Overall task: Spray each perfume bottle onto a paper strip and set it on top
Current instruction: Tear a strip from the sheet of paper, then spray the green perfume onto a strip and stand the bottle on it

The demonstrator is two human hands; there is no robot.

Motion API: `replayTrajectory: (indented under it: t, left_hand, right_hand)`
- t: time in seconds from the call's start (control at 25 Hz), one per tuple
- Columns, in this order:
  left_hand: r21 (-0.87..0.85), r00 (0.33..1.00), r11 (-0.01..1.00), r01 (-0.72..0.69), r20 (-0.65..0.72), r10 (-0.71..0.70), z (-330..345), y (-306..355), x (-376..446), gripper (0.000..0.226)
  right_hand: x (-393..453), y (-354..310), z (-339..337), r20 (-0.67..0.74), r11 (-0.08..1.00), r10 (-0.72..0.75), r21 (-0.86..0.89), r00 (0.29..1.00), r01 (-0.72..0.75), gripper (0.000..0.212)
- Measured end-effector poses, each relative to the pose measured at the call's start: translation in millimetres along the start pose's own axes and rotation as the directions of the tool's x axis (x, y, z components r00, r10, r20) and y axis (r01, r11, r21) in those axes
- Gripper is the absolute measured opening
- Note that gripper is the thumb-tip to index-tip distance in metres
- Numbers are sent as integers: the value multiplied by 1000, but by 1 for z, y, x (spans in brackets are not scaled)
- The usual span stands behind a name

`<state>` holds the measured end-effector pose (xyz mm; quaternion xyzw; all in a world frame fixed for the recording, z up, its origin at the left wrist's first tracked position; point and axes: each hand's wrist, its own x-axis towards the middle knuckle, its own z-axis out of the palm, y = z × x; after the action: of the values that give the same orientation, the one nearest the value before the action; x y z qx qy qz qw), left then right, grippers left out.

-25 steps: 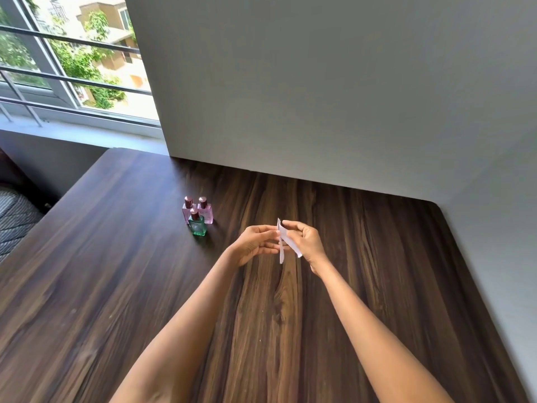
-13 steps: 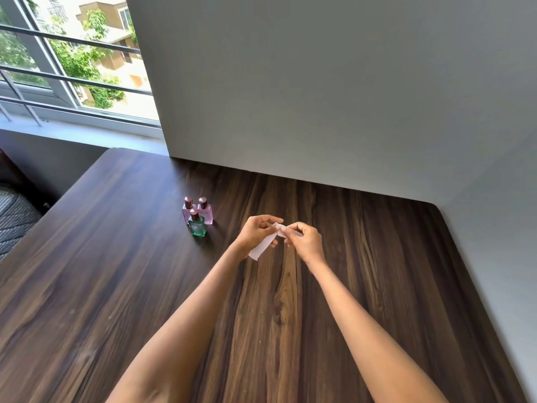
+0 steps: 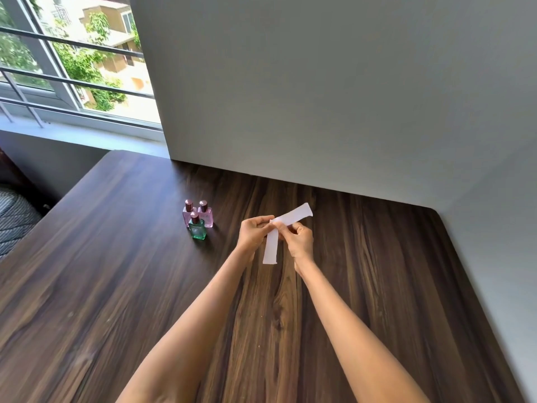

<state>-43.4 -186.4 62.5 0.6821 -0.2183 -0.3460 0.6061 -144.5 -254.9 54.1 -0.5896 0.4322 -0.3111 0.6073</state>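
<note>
Two white paper strips are pinched together above the middle of the dark wooden table (image 3: 116, 286). One strip (image 3: 270, 246) hangs down from my left hand (image 3: 253, 233). The other strip (image 3: 295, 215) sticks up and to the right from my right hand (image 3: 299, 239). Both hands meet at the strips' inner ends. To the left of my hands stand three small square perfume bottles with brown caps: a green bottle (image 3: 198, 228) in front, two pink bottles (image 3: 187, 214) (image 3: 206, 216) behind it. All are upright and close together.
A grey wall (image 3: 319, 97) runs along the table's far edge and another along its right edge. A window with railings (image 3: 72, 71) is at the upper left. A woven grey seat (image 3: 13, 222) sits beyond the table's left edge.
The folded-together paper has come apart into two strips. One now hangs down from my left hand, the other points up to the right from my right hand.
</note>
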Motion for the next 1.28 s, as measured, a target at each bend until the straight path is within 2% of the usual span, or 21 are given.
replayTrajectory:
  t: [0.12,0.24,0.36,0.4,0.44,0.52,0.64,0.76,0.84,0.92,1.04,1.16,1.24,1.28]
  left_hand:
    - [-168,997,984,60,49,-53,-6,-1,-4,28]
    - [-248,999,968,39,-14,-44,-5,0,-10,27]
    - [-337,995,939,62,-49,-83,-13,-3,-15,26]
    - [-352,991,932,90,-60,-118,-19,-7,-17,26]
    - [-355,984,926,127,-74,-163,-26,-13,-19,25]
    - [-340,959,918,204,-122,-258,-40,-29,-23,24]
    - [-176,901,938,298,-273,-338,-72,-55,-27,26]
    - [12,854,935,355,-411,-319,-114,-71,-33,18]
    - [158,809,885,437,-499,-311,-146,-76,-37,17]
    - [292,789,811,507,-537,-299,-171,-81,-40,19]
    - [470,819,708,527,-505,-275,-199,-89,-36,20]
    - [591,859,652,475,-472,-198,-206,-92,-31,20]
    - [624,888,687,372,-455,-67,-200,-91,-28,27]
    - [596,907,746,297,-421,-25,-197,-88,-26,27]
  right_hand:
    - [4,-5,8,-40,1000,12,0,999,-12,19]
    - [4,-10,22,-106,995,84,70,991,-77,18]
    - [-2,-13,30,-153,907,263,376,953,-190,16]
    - [-4,-13,29,-157,886,281,421,947,-193,15]
    - [-4,-11,29,-164,905,257,386,952,-177,14]
    - [-10,-6,32,-132,972,145,204,981,-116,15]
    - [-28,8,49,22,997,71,30,997,-72,18]
    - [-43,24,76,202,992,66,-120,977,-42,28]
    - [-49,33,97,298,984,89,-175,950,-37,39]
    - [-56,38,113,322,980,144,-176,936,-90,34]
    - [-63,48,137,296,976,166,-184,941,-115,25]
    - [-68,57,158,281,976,156,-193,947,-104,32]
    - [-69,59,168,255,981,138,-170,957,-96,35]
    - [-68,60,173,239,983,130,-156,962,-94,34]
